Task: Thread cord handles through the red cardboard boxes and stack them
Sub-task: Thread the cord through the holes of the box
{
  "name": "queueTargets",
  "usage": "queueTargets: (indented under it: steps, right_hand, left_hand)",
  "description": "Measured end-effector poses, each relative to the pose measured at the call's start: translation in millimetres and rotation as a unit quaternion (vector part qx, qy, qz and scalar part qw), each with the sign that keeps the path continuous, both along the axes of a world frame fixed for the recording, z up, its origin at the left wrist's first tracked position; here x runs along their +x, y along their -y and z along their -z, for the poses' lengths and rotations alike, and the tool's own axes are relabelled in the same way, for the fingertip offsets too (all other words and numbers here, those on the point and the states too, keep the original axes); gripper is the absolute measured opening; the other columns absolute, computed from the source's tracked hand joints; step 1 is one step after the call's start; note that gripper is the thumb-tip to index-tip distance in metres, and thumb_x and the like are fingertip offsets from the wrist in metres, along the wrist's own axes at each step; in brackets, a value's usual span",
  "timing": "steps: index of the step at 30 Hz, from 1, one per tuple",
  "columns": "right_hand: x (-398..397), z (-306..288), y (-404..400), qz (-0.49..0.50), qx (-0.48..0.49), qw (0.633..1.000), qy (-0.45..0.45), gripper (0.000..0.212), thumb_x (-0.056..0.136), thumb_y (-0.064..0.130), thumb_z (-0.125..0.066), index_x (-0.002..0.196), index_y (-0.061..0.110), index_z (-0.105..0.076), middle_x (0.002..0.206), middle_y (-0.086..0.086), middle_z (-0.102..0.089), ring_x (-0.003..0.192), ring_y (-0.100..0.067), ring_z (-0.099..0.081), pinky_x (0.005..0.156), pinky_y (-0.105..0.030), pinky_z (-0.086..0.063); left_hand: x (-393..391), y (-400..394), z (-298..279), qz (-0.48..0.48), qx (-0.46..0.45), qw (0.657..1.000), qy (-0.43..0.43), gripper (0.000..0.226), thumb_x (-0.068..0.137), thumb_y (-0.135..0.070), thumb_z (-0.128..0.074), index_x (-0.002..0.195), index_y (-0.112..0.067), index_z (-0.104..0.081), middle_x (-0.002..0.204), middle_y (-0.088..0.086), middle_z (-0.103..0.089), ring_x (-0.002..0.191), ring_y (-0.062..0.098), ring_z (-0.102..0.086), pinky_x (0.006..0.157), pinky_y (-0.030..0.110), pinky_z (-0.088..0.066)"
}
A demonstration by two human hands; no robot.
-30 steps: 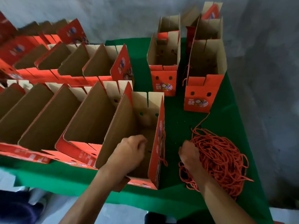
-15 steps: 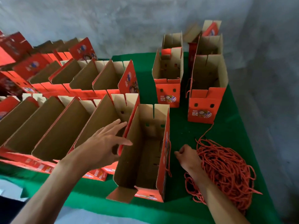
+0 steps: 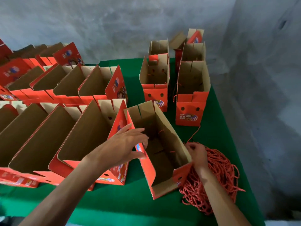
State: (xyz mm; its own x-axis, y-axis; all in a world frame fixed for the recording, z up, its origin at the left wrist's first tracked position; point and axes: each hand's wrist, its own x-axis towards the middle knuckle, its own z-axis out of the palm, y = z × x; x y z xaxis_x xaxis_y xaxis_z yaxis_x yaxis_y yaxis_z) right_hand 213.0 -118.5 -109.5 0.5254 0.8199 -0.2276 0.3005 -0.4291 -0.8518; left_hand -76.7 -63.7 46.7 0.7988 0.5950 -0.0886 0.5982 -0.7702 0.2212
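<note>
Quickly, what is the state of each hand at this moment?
Left hand: fingers spread, thumb and fingers around the wall of the open red box.
Right hand: fingers curled, pinching a cord at the red cord pile.

A green-covered table (image 3: 216, 128) stands against a rough, mottled grey wall (image 3: 114, 22).
</note>
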Motion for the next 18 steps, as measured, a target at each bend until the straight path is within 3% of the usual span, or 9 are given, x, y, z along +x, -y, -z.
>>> queueTargets:
  steps: [3, 6, 9, 12, 15, 18]
  right_hand:
    - [27, -2, 8, 0.075, 0.019, 0.996, -0.045, 0.014, 0.095, 0.009, -0.069, 0.086, 0.005, -0.079, 0.084, -0.011, -0.076, 0.085, -0.029, -0.072, 0.084, -0.05, -0.057]
    - [47, 1, 18, 0.128, 0.036, 0.987, -0.094, 0.02, 0.092, 0.003, -0.068, 0.075, 0.013, -0.073, 0.077, -0.01, -0.073, 0.082, -0.035, -0.071, 0.081, -0.054, -0.058]
    - [57, -5, 27, 0.203, 0.098, 0.967, -0.121, 0.01, 0.093, 0.019, -0.072, 0.084, 0.017, -0.074, 0.086, -0.007, -0.075, 0.088, -0.031, -0.073, 0.082, -0.048, -0.06]
    - [61, -18, 41, 0.281, 0.142, 0.944, -0.101, 0.007, 0.099, 0.018, -0.063, 0.098, 0.021, -0.069, 0.099, -0.003, -0.073, 0.096, -0.024, -0.069, 0.081, -0.037, -0.054]
    - [48, -36, 52, 0.284, 0.187, 0.934, -0.109, 0.013, 0.101, 0.016, -0.055, 0.107, 0.02, -0.066, 0.105, -0.009, -0.072, 0.095, -0.027, -0.068, 0.087, -0.048, -0.055]
    - [27, -50, 60, 0.259, 0.227, 0.934, -0.098, 0.019, 0.1, 0.014, -0.052, 0.108, 0.026, -0.064, 0.101, -0.004, -0.071, 0.085, -0.02, -0.063, 0.082, -0.045, -0.053]
  left_hand:
    - [19, -8, -3, 0.031, 0.014, 0.998, 0.059, 0.024, 0.093, -0.061, -0.06, 0.109, -0.043, -0.058, 0.125, -0.023, -0.061, 0.136, -0.003, -0.043, 0.129, 0.041, -0.004]
    - [45, -13, -14, 0.057, 0.032, 0.988, 0.139, 0.02, 0.093, -0.056, -0.059, 0.099, -0.037, -0.06, 0.102, -0.02, -0.064, 0.106, -0.002, -0.057, 0.127, 0.027, -0.008]
    - [75, -14, -19, 0.076, 0.069, 0.982, 0.157, 0.019, 0.096, -0.046, -0.065, 0.099, -0.027, -0.063, 0.092, -0.012, -0.065, 0.091, 0.009, -0.061, 0.113, 0.027, -0.034]
    - [102, -15, -23, 0.08, 0.101, 0.979, 0.16, 0.018, 0.097, -0.039, -0.067, 0.1, -0.022, -0.063, 0.086, -0.005, -0.064, 0.083, 0.02, -0.06, 0.083, 0.03, -0.043]
    - [123, -25, -28, 0.075, 0.075, 0.979, 0.173, 0.015, 0.097, -0.034, -0.068, 0.1, -0.02, -0.064, 0.09, -0.003, -0.067, 0.086, 0.022, -0.062, 0.075, 0.032, -0.042]
    - [142, -36, -35, 0.026, 0.075, 0.984, 0.16, 0.014, 0.098, -0.039, -0.064, 0.104, -0.026, -0.06, 0.095, 0.0, -0.069, 0.092, 0.028, -0.065, 0.076, 0.042, -0.05]
